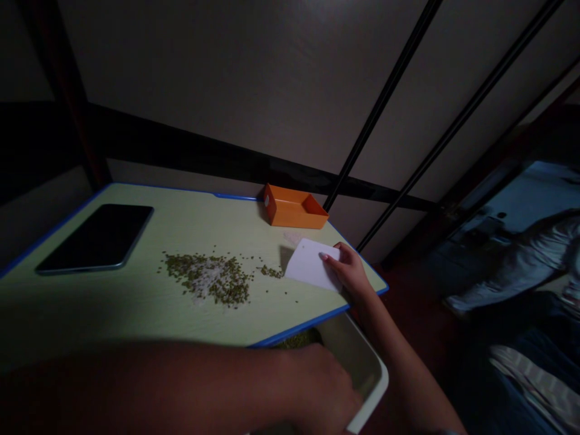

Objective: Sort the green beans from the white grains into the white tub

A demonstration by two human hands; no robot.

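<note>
My right hand (352, 272) grips a white card (312, 264) at its right side, thumb on top. The card stands tilted on the table, its left edge beside a small trail of green beans (270, 272). Farther left lies a scattered pile of green beans (229, 287) mixed with white grains (207, 278). A small patch of white grains (293, 237) lies behind the card. My left hand (324, 386) is low over a white bin (375, 386) below the table's front edge; its fingers are hidden. Green beans (299, 341) show inside the bin.
An orange open box (296, 214) stands at the table's back right. A dark tablet (102, 235) lies at the left. The pale table (190, 214) has a blue rim and meets a panelled wall. At the right, a person's clothed legs (512, 269) are partly visible.
</note>
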